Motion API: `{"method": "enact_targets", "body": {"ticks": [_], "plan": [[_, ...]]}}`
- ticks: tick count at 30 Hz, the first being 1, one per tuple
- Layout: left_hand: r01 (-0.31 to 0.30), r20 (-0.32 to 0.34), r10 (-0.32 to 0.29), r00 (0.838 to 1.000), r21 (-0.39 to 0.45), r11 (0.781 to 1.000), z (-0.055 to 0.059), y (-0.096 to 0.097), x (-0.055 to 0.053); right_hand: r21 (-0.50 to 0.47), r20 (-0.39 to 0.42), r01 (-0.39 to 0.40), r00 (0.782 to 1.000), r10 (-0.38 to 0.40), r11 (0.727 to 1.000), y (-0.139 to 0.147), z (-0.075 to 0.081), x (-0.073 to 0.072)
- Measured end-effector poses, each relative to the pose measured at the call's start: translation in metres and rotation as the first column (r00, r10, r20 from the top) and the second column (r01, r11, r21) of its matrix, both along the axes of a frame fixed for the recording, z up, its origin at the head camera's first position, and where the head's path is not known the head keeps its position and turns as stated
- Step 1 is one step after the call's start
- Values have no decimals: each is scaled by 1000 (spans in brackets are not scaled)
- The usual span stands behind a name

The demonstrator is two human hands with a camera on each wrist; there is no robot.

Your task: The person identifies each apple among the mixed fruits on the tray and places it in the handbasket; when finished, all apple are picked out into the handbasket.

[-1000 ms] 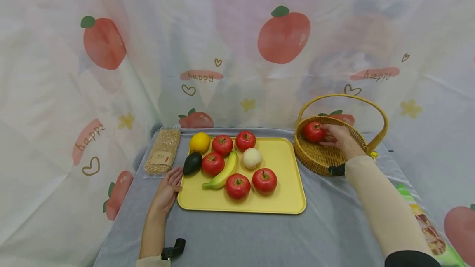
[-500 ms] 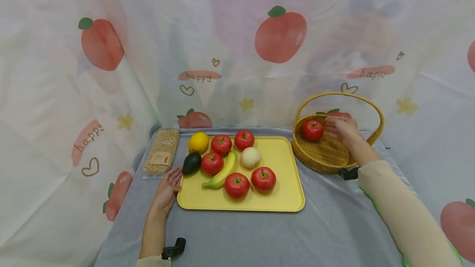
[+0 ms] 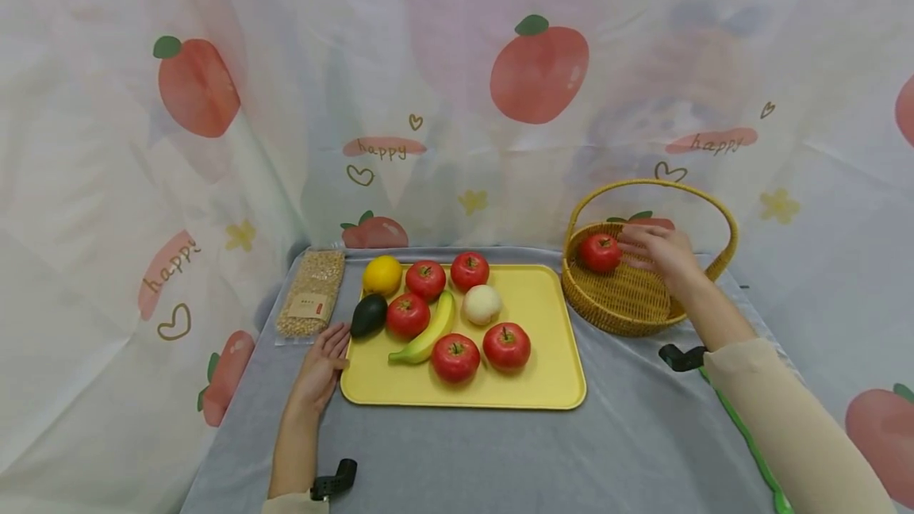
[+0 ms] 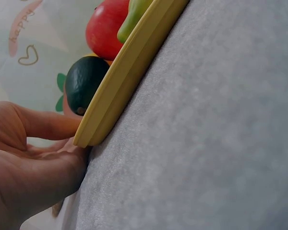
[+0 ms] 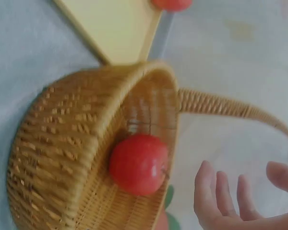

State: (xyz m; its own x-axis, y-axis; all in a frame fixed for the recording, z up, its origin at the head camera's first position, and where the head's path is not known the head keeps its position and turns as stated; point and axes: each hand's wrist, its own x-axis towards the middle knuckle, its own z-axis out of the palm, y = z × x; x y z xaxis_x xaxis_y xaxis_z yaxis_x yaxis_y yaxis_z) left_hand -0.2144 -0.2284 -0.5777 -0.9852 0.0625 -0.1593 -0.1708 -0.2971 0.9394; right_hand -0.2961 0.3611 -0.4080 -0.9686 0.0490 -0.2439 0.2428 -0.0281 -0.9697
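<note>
In the head view, the right hand [image 3: 662,254] hangs at three o'clock of a basket apple [image 3: 601,253], its fingers loosely extended and gripping nothing. This apple lies inside the wicker basket [image 3: 621,319], between two and three o'clock of the yellow tray [image 3: 546,375] on the worktop [image 3: 457,458]. The step in hand is probably placing or fetching this apple; which, the pose does not settle. The next move calls for closing round the fruit to lift it, or drawing clear of the handle [image 3: 660,182] to leave it.

The tray carries five red apples [image 3: 455,358], one banana [image 3: 435,330], one avocado [image 3: 369,316], one yellow fruit [image 3: 382,274] and one white round item [image 3: 481,304]. One bag of grain [image 3: 311,284] lies towards ten o'clock.

In the left wrist view, the left hand [image 4: 36,158] touches the tray's edge, fingers nearly straight.

In the right wrist view, the right hand is at the basket apple's four o'clock, fingers parted and holding nothing.
</note>
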Motion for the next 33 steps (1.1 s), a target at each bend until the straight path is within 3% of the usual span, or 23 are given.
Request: {"method": "enact_targets", "body": {"ticks": [9,14,33], "plan": [[1,-10,-1,1000,-6,1000,-1,1,-4,-34,-86,-51,995,48,998,-24,6,21],[-7,-10,7,1000,1,1000,-1,3,-6,29,-120,-100,987,102,995,-35,5,31],[-18,2,18,1000,-15,1000,-3,1,-1,162,-136,-251,952,273,954,-81,-23,49]]}}
